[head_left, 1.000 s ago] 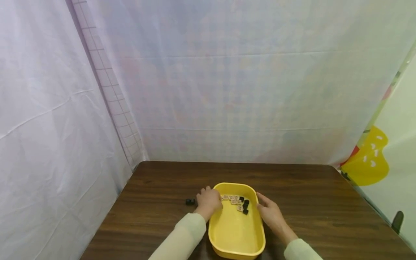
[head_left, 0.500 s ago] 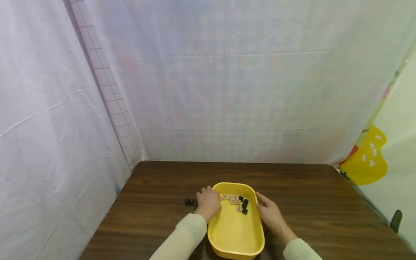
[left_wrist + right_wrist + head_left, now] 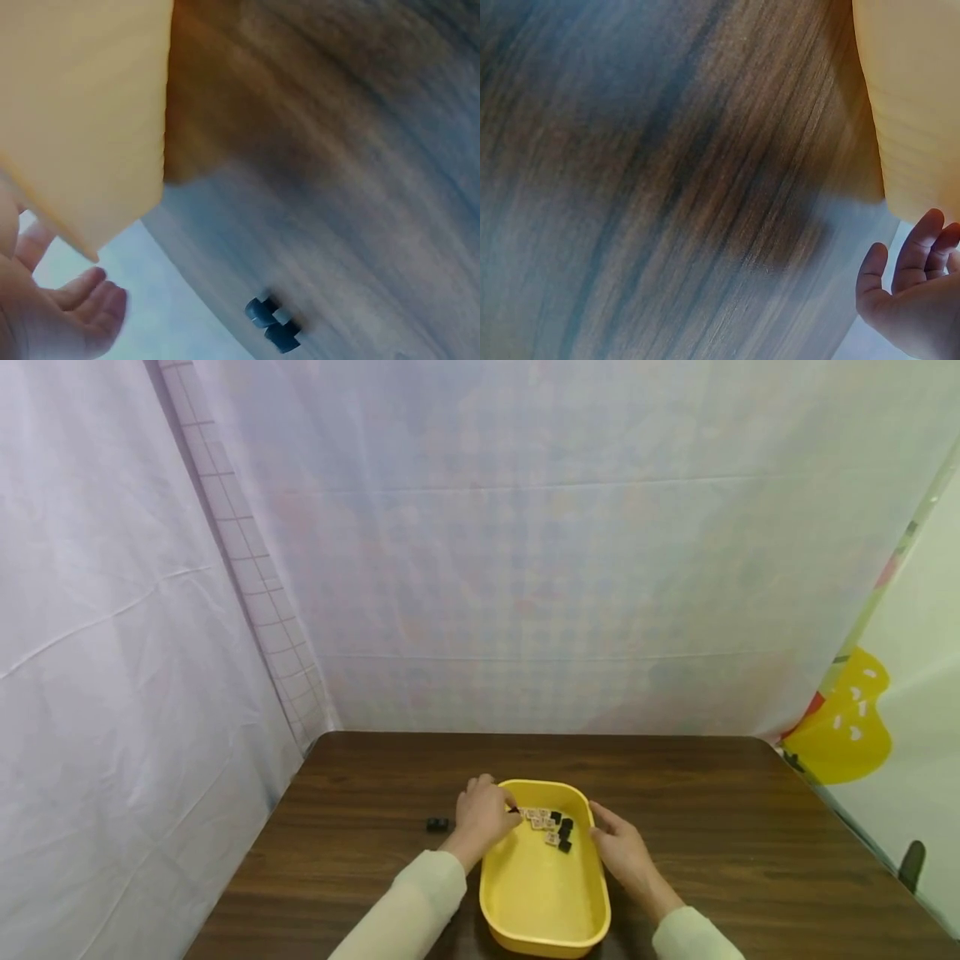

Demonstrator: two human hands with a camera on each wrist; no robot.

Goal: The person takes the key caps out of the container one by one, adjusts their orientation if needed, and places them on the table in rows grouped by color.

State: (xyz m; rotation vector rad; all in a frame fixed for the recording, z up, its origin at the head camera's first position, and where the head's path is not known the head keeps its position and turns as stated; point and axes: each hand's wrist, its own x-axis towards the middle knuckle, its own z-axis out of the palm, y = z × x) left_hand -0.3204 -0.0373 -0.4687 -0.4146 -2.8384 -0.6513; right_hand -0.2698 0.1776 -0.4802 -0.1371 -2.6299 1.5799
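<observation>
A yellow tub [image 3: 543,893] stands on the brown table. Inside, towards its far end, lie several small cream squares with printed marks [image 3: 537,819] and several small black blocks [image 3: 566,830]. My left hand [image 3: 482,814] reaches over the tub's far left rim. A small dark block [image 3: 513,811] shows between its thumb and forefinger, mostly hidden by the fingers. On the other side, my right hand [image 3: 624,853] rests along the right wall, thumb at the rim and fingers extended outside. In the left wrist view, the tub's outer wall [image 3: 82,112] covers part of the left hand.
Two small dark blocks [image 3: 437,824] sit side by side on the table, left of the tub. The dark wood table [image 3: 712,802] reaches back to a pale curtain [image 3: 525,568]. A white cloth [image 3: 135,652] hangs at the left edge.
My left hand has risen and shifted a little outwards from inside the tub to its rim, with the dark block now visible at its fingertips. The right hand keeps its place.
</observation>
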